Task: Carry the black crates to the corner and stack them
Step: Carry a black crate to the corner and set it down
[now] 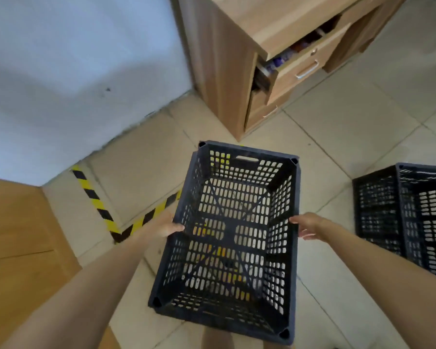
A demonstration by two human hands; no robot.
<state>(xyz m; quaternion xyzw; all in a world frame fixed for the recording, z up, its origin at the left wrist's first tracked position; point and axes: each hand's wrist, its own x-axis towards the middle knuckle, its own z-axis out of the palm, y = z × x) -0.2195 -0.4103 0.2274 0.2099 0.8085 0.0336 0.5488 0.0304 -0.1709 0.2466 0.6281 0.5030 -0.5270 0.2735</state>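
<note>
An empty black perforated crate (233, 238) hangs above the tiled floor in front of me. My left hand (165, 226) grips its left rim, thumb over the edge. On the opposite rim my right hand (306, 226) grips in the same way. A second black crate (413, 217) stands on the floor at the right, partly cut off by the frame edge. The corner lies ahead to the left, marked off by yellow-black tape (98, 205) on the floor.
A wooden desk (249, 46) with a partly open drawer (300, 64) stands ahead, against the white wall (73, 71). A wooden panel (18, 248) fills the left foreground. Beige floor tiles (350, 127) spread to the right.
</note>
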